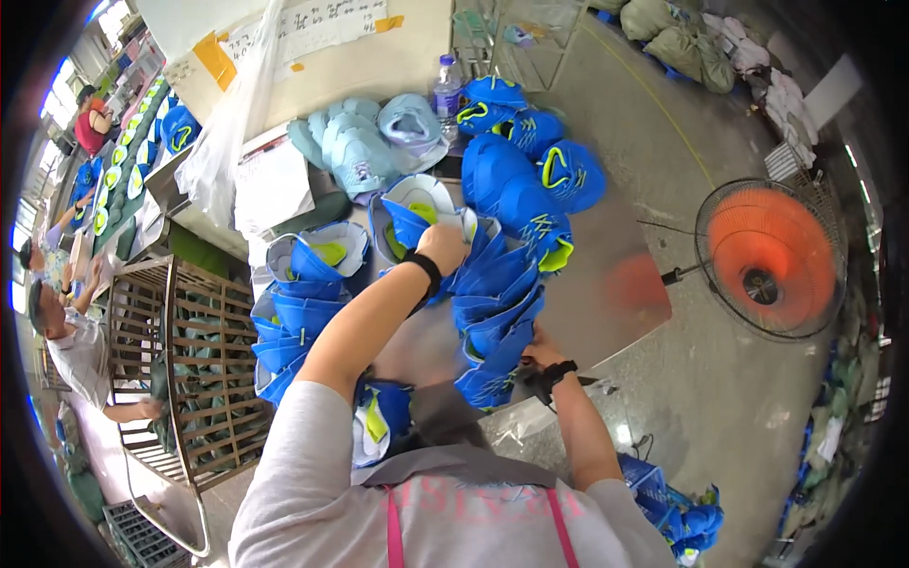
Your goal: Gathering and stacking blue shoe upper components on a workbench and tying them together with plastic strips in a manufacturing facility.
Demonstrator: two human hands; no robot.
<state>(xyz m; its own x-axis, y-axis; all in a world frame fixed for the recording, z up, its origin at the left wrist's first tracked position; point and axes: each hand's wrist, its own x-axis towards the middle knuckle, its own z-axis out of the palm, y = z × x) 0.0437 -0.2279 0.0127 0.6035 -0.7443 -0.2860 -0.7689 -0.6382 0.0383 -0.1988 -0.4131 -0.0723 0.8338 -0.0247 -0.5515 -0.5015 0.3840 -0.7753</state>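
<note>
My left hand (445,248) reaches over the table with its fingers closed on the edge of a blue shoe upper (417,216) that has a pale lining and a yellow-green inside. Lower and to the right, my right hand (542,350) grips the side of a nested row of blue shoe uppers (492,303); its fingertips are partly hidden behind them. Another nested stack of blue uppers (298,312) lies to the left of my left forearm. Blue uppers with yellow-green collars (516,185) sit at the far right of the table, beside light-blue uppers (360,156).
A water bottle (447,90) stands at the table's back. To the right is a large orange fan (772,260). A slatted cart (204,369) stands on the left, near a person in a white shirt (80,350). A blue crate (644,485) sits low at right.
</note>
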